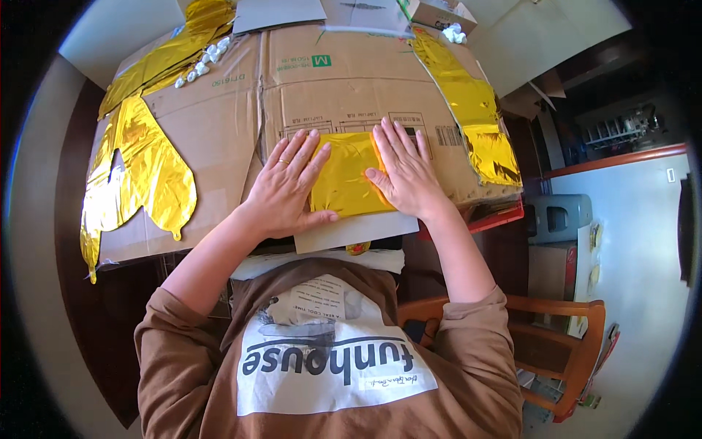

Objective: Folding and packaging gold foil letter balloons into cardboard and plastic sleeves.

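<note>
Folded gold foil is positioned at the near edge of the cardboard sheet, squared to it; outline near-square, long axis indeterminable. Its sides are covered by left hand and right hand, palms down, fingers slightly spread toward the cardboard sheet's far edge.

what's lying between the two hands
In the head view, a gold foil sheet lies between the left hand and right hand, with an orange piece, partly hidden, along the right one.
</note>
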`<state>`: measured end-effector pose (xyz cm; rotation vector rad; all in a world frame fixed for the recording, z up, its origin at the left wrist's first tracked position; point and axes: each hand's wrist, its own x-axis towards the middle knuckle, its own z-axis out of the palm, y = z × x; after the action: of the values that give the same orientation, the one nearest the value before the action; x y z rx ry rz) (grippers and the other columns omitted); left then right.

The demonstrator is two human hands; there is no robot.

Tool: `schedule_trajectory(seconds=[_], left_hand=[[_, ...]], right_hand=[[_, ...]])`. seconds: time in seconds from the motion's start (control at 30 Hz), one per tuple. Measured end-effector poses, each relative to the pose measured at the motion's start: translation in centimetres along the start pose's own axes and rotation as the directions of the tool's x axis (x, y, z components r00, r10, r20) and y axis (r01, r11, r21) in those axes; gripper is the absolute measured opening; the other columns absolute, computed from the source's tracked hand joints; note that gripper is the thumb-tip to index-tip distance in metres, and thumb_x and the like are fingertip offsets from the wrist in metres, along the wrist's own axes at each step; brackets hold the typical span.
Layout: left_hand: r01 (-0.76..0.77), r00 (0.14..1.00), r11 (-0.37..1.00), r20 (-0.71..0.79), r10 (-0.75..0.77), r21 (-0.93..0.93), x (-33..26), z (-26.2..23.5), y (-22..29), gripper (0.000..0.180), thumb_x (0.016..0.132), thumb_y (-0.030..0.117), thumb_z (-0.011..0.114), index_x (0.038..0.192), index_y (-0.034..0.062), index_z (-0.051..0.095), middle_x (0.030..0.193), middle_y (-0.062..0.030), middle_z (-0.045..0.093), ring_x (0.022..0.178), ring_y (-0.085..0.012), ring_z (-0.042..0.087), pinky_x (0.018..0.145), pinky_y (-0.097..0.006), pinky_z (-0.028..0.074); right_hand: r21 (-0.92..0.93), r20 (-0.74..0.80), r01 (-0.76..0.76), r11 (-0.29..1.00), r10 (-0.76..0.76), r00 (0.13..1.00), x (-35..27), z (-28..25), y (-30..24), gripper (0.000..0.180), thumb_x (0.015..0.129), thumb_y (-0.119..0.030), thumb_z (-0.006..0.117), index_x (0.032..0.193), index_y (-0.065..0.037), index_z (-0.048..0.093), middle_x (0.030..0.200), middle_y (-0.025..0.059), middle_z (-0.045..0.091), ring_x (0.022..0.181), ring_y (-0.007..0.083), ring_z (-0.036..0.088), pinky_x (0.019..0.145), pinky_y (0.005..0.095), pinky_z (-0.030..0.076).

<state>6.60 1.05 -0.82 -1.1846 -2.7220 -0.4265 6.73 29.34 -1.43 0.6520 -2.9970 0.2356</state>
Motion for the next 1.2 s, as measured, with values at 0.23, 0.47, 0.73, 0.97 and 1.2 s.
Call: schedule_trajectory(seconds=[0.23,0.47,0.73,0.97,1.2], left_hand=[[0.009,1.000,0.999,0.025,-0.010,0.048,0.1,0.3,0.1,0.103,0.087,0.076,0.051,0.157,0.0038,0.028,0.163,-0.0232,0.023,0.153,-0.0382,0.019,0.123,-0.050,0.014],[0.018,0.999,0.999,0.035,-0.020,0.049,0.0,0.3,0.0,0.103,0.087,0.075,0.051,0.157,0.0039,0.028,0.163,-0.0233,0.023,0.153,-0.0382,0.018,0.123,-0.050,0.013],[0.137,0.981,0.989,0.130,-0.144,0.059,-2.6,-3.9,-2.8,0.106,0.085,0.073,0.056,0.158,0.0030,0.024,0.164,-0.0191,0.023,0.154,-0.0334,0.015,0.125,-0.050,0.009],[0.205,0.977,0.971,-0.029,-0.210,-0.122,1.6,-2.9,3.0,0.094,0.093,0.065,0.052,0.153,-0.0049,0.031,0.159,-0.0263,0.030,0.151,-0.0391,0.022,0.123,-0.052,0.014],[0.206,0.970,0.978,-0.142,-0.199,0.034,3.4,3.3,4.1,0.100,0.092,0.073,0.043,0.149,-0.0089,0.037,0.157,-0.0297,0.031,0.150,-0.0407,0.023,0.122,-0.052,0.016]], right_hand=[[0.295,0.013,-0.059,0.954,0.058,0.998,-0.4,-2.0,0.5,0.078,0.104,-0.058,0.033,0.160,-0.006,0.019,0.167,0.0168,0.017,0.155,0.0328,0.012,0.124,0.0537,0.005],[-0.009,-0.027,-0.003,1.000,0.002,1.000,-0.6,-0.8,-2.8,0.078,0.104,-0.058,0.035,0.160,-0.006,0.019,0.166,0.0181,0.017,0.154,0.0337,0.015,0.123,0.0544,0.004],[-0.009,-0.011,0.001,1.000,-0.001,1.000,-0.6,0.2,-2.7,0.080,0.101,-0.056,0.042,0.157,-0.001,0.025,0.165,0.0210,0.019,0.153,0.0365,0.016,0.122,0.0585,0.004],[0.038,0.014,-0.033,0.999,0.032,0.999,-0.5,-0.6,-3.3,0.080,0.099,-0.053,0.048,0.156,-0.001,0.026,0.165,0.0211,0.019,0.153,0.0365,0.016,0.122,0.0583,0.004],[0.018,-0.056,0.002,1.000,-0.001,0.998,-0.9,0.7,-2.7,0.081,0.098,-0.052,0.051,0.157,-0.003,0.026,0.165,0.0209,0.021,0.153,0.0352,0.017,0.122,0.0599,0.005]])
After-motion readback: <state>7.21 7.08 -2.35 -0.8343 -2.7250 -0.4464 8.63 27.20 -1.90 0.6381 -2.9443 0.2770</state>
